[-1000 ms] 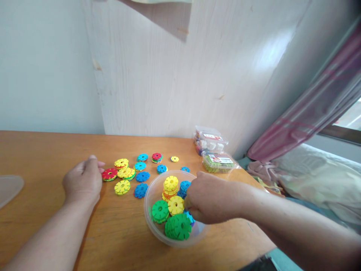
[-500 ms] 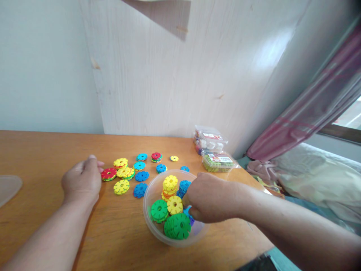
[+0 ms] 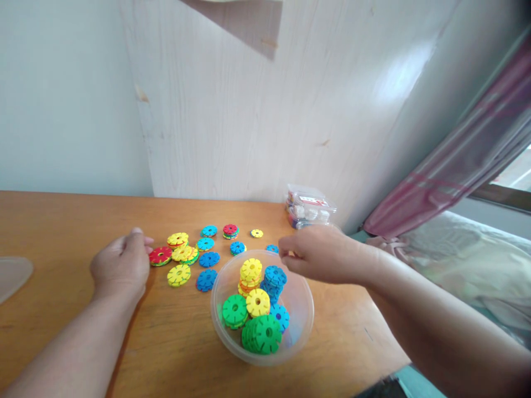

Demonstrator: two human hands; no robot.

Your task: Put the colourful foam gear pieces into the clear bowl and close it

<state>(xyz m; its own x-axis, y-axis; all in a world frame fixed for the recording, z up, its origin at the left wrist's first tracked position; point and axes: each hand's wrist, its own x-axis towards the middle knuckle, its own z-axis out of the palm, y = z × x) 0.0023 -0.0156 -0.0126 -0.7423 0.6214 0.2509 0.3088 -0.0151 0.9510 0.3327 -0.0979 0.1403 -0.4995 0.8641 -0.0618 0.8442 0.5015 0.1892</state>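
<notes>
From the head view, the right hand [image 3: 315,254] is seen raised above the far rim of the clear bowl [image 3: 305,309], between it and the stacked clear boxes [image 3: 309,207]. Its grip is drawn narrow, fingertips pinched together. Whether a disc is held in the pinch cannot be told, since the fingertips are turned away and small in the frame.

The left hand [image 3: 120,265] is rested on the counter [image 3: 62,232], loosely curled, with its fingertips just beside the red disc [image 3: 161,255]. It cannot be told whether anything is kept under the curl.

The coloured discs are found in two places. Green [image 3: 262,333], yellow [image 3: 251,271] and blue [image 3: 275,275] stacks are in the bowl, and the loose discs [image 3: 209,258] are spread flat on the counter between the left hand and the bowl.

The step in hand is judged to be disc handling at the bowl, with the right hand lifted clear of its contents. A careful pinch on a thin, notched edge would be called for by any further pick.

Open counter is left to the near left, as far as a clear lid [image 3: 12,273]. On the right the counter's edge [image 3: 373,354] is close to the bowl, and the boxes and the wall panel [image 3: 249,110] close off the far side.
</notes>
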